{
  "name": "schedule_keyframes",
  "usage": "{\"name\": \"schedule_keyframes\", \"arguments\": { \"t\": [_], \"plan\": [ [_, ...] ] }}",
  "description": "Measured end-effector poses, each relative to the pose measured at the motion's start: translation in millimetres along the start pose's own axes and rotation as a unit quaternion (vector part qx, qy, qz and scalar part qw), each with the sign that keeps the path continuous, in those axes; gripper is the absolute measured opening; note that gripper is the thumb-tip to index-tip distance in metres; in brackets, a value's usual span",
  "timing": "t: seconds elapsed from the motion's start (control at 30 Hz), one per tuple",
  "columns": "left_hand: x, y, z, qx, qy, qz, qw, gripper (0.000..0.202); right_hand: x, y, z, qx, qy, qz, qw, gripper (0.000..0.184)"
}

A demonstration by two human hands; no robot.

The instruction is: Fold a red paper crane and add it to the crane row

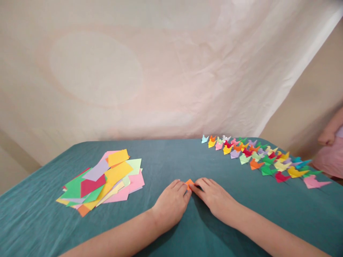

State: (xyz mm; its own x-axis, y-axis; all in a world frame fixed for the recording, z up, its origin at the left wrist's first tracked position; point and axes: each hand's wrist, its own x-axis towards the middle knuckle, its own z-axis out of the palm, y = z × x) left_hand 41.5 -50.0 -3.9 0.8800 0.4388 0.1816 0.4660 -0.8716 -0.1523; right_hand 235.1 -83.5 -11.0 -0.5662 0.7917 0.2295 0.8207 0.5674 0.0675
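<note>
A small folded orange paper [189,183] lies on the teal tablecloth [166,157] between my two hands. My left hand [171,203] rests palm down with its fingertips pressed on the paper's left side. My right hand [213,198] lies flat too, fingertips pressing the paper's right side. Most of the paper is hidden under my fingers.
A loose pile of coloured paper squares [103,182] lies at the left. Rows of several folded paper figures [257,157] run along the right side toward the table's edge. Another person's arm and pink clothing [331,150] show at the far right. A pale sheet hangs behind.
</note>
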Motion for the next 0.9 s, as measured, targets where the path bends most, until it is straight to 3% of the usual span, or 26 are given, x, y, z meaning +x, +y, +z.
{"name": "schedule_keyframes", "arguments": {
  "t": [0.2,0.37,0.6,0.9],
  "plan": [
    [1.3,0.0,-0.4,0.008,-0.021,0.009,1.0,0.031,12.4,10.0,-2.2,-0.017,-0.023,0.005,1.0,0.027],
    [1.9,2.1,-0.9,0.037,-0.021,0.015,0.999,0.032,18.9,30.0,1.9,0.054,-0.032,-0.015,0.998,0.04],
    [1.3,0.4,-2.7,0.027,-0.006,0.018,0.999,0.028,13.1,46.5,13.5,0.216,0.04,-0.009,0.976,0.049],
    [-0.4,-9.4,0.6,-0.11,0.001,0.011,0.994,0.032,9.6,48.2,13.3,0.306,0.08,0.003,0.949,0.033]
  ]
}}
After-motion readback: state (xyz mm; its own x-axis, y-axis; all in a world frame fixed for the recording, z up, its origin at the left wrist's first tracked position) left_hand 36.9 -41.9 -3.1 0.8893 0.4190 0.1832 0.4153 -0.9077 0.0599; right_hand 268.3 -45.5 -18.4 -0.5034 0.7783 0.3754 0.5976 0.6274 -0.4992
